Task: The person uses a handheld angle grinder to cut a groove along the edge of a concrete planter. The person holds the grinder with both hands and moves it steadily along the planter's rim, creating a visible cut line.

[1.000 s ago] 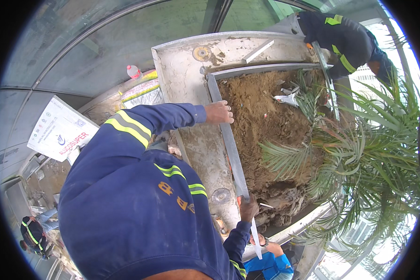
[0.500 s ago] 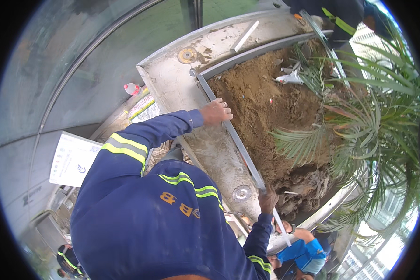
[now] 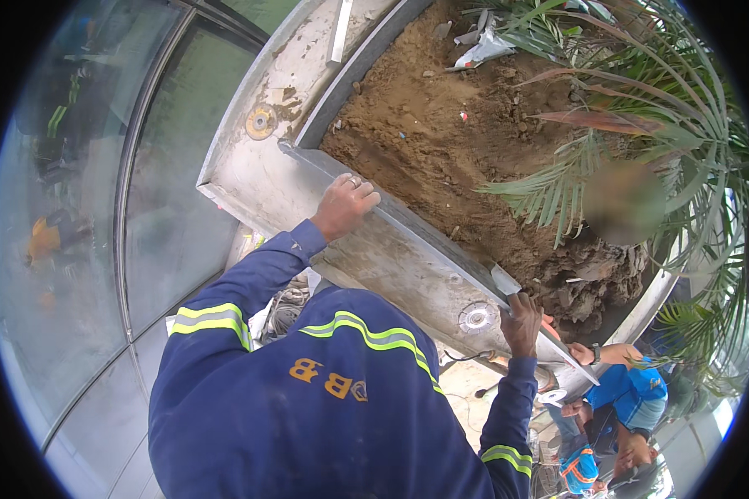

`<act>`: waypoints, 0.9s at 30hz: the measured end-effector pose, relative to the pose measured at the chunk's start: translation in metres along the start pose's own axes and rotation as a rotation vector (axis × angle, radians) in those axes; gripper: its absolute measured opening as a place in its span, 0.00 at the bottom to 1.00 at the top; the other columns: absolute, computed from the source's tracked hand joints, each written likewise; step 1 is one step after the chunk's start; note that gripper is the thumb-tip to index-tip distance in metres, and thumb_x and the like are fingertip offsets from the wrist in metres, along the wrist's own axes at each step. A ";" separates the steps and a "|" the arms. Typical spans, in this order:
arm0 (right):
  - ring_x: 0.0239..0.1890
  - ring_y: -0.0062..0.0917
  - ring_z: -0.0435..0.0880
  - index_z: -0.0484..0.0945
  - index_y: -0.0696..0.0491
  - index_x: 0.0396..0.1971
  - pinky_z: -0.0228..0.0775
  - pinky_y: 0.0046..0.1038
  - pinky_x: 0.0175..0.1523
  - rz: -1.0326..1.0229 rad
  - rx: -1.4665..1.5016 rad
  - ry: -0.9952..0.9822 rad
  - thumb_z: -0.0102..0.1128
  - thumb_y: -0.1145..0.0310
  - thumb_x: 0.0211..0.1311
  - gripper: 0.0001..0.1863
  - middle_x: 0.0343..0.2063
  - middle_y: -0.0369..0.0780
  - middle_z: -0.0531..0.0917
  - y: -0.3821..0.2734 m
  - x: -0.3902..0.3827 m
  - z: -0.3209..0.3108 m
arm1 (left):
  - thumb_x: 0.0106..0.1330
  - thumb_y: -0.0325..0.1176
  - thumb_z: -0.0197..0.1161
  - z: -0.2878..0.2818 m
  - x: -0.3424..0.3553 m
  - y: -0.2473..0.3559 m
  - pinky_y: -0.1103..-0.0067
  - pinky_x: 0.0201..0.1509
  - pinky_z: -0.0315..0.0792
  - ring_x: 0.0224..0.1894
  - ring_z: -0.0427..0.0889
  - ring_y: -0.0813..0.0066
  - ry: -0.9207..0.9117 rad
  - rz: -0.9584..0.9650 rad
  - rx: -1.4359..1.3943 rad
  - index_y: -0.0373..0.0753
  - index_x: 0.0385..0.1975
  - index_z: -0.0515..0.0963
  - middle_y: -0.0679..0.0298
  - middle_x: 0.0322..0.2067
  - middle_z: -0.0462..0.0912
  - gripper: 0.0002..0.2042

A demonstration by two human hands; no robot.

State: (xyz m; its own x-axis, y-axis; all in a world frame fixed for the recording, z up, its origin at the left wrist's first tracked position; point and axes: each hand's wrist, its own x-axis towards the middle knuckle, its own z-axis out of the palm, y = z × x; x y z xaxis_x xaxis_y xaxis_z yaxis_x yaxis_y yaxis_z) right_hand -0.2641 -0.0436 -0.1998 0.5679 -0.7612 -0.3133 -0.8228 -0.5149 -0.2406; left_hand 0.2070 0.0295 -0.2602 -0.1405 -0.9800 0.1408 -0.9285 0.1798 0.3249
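Note:
My left hand (image 3: 348,204) grips the grey metal strip (image 3: 424,237) along the planter's inner edge, fingers curled over it. Lower right, my right hand (image 3: 520,323) is closed on the same strip near its tapered, pale end. A small orange-red item shows just behind that hand, too hidden to name. The strip runs diagonally beside brown soil (image 3: 441,116) on a stained concrete ledge (image 3: 237,158). A silver round disc (image 3: 476,318) lies left of my right hand. A co-worker's hand (image 3: 582,353) is at the strip's far end, partly hidden.
A co-worker (image 3: 641,382) in bright blue crouches at lower right. Palm fronds (image 3: 699,133) overhang the soil on the right. A glass wall (image 3: 175,166) stands at left. A white bar (image 3: 339,29) and a yellow disc (image 3: 260,123) lie on the ledge. Cords lie below the ledge.
The view has turned, swinging the planter upward. The dark-clad worker at upper right has left view, and the blue-clad co-worker shows more. Both my hands remain on the strip.

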 end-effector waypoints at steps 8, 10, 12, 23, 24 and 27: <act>0.47 0.35 0.80 0.80 0.47 0.45 0.64 0.44 0.47 0.008 -0.012 -0.018 0.68 0.68 0.48 0.20 0.39 0.38 0.80 0.015 -0.008 0.007 | 0.43 0.23 0.65 -0.002 0.009 0.001 0.63 0.51 0.72 0.43 0.80 0.56 -0.089 -0.009 -0.057 0.42 0.38 0.79 0.62 0.38 0.81 0.18; 0.46 0.33 0.80 0.81 0.46 0.44 0.63 0.45 0.47 0.022 -0.020 -0.032 0.69 0.67 0.48 0.19 0.37 0.36 0.80 0.017 -0.006 0.011 | 0.44 0.23 0.65 -0.006 0.015 0.006 0.63 0.49 0.72 0.42 0.78 0.57 -0.047 0.006 -0.066 0.41 0.35 0.78 0.61 0.34 0.78 0.16; 0.42 0.34 0.81 0.81 0.46 0.41 0.64 0.45 0.43 0.025 0.017 0.037 0.69 0.67 0.48 0.16 0.33 0.36 0.79 0.015 -0.009 0.012 | 0.44 0.23 0.65 -0.007 0.018 0.006 0.63 0.51 0.72 0.43 0.79 0.57 -0.065 0.012 -0.065 0.41 0.37 0.78 0.61 0.36 0.79 0.17; 0.39 0.32 0.81 0.80 0.43 0.40 0.65 0.43 0.44 0.109 0.004 0.029 0.63 0.69 0.52 0.13 0.31 0.34 0.78 0.009 -0.011 0.017 | 0.49 0.22 0.64 -0.007 0.030 0.001 0.63 0.58 0.71 0.54 0.79 0.55 -0.425 -0.008 0.040 0.42 0.50 0.80 0.59 0.49 0.81 0.23; 0.39 0.32 0.81 0.80 0.43 0.40 0.65 0.43 0.44 0.105 0.017 0.044 0.63 0.69 0.52 0.13 0.31 0.34 0.78 0.009 -0.011 0.019 | 0.50 0.22 0.64 -0.007 0.031 0.002 0.63 0.58 0.71 0.54 0.79 0.54 -0.457 0.007 0.034 0.43 0.50 0.80 0.58 0.50 0.82 0.24; 0.39 0.32 0.82 0.80 0.44 0.38 0.65 0.42 0.44 0.124 -0.017 0.023 0.62 0.69 0.52 0.11 0.30 0.35 0.78 0.010 -0.014 0.018 | 0.51 0.22 0.63 0.002 0.027 -0.007 0.63 0.59 0.73 0.55 0.81 0.54 -0.542 -0.030 0.036 0.43 0.51 0.82 0.57 0.54 0.84 0.23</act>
State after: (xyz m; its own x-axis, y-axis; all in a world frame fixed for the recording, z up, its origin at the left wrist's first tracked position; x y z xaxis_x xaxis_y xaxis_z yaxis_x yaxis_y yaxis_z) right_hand -0.2793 -0.0311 -0.2146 0.4613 -0.8282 -0.3184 -0.8871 -0.4227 -0.1856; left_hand 0.2087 0.0014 -0.2609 -0.2619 -0.8900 -0.3732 -0.9448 0.1575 0.2874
